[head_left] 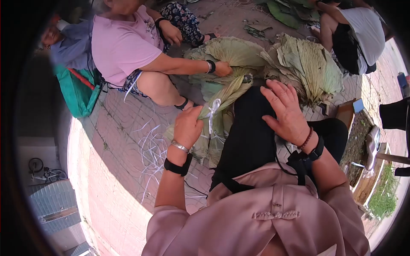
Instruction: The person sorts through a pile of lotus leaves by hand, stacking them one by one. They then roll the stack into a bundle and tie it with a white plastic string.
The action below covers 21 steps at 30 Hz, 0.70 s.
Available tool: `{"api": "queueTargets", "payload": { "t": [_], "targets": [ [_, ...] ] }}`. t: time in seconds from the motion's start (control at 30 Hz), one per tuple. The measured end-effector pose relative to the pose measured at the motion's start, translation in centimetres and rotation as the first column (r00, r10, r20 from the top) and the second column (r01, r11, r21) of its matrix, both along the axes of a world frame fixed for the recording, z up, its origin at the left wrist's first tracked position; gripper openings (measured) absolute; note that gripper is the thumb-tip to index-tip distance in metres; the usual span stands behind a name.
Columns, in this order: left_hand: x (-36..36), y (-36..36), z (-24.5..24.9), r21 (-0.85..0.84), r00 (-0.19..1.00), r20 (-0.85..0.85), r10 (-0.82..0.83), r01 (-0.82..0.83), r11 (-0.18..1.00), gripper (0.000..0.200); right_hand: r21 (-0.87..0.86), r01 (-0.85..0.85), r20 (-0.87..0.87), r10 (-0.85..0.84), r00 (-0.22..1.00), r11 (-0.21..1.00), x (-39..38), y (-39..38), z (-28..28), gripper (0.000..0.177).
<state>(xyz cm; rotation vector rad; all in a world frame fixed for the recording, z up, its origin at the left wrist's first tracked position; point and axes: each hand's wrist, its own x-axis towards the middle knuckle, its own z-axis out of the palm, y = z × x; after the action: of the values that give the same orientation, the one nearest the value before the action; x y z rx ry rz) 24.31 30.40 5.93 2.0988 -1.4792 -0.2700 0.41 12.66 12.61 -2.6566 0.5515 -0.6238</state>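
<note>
My left hand point(188, 127) is closed round one end of a rolled bundle of dried leaves point(228, 94). A white tie point(213, 112) is knotted about the bundle near my fingers. Fingers spread, my right hand point(285, 110) is over my black-trousered leg and holds nothing. Just past it lies a pile of large dried leaves point(305, 68), pale green and brown. More broad leaves point(234, 52) lie beyond the bundle, where a co-worker's hand point(222, 68) grips one edge. Under my left hand, other leaves point(205, 147) rest on the paving.
Loose white strips point(150, 149) are scattered on the paving at left. A co-worker in a pink shirt point(121, 45) sits close ahead. Another person in a white top point(365, 32) crouches at far right. A green bag point(77, 94) stands left; a wooden-edged planter point(361, 149) is right.
</note>
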Motion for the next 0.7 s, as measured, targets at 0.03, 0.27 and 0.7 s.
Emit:
{"api": "queueTargets", "payload": {
  "t": [0.03,0.27,0.7],
  "targets": [
    [-0.5,-1.2,2.0,-0.001,0.999,0.037,-0.039,0.039,0.999,0.037,-0.101,-0.013,-0.036,0.009,0.999,0.995,0.1,0.3,0.5,0.063],
    [-5.8,-10.0,12.0,-0.163,0.869,0.430,-0.245,0.342,0.926,0.037,-0.352,0.222,0.091,-0.203,0.975,0.909,-1.8,-2.9,2.4,0.049],
    [-15.5,-20.7,4.9,-0.203,0.183,-0.963,-0.197,-0.012,0.979,0.051,0.656,0.296,0.248,-0.569,0.784,0.694,-8.2,-7.1,-1.6,0.034]
  ]
}}
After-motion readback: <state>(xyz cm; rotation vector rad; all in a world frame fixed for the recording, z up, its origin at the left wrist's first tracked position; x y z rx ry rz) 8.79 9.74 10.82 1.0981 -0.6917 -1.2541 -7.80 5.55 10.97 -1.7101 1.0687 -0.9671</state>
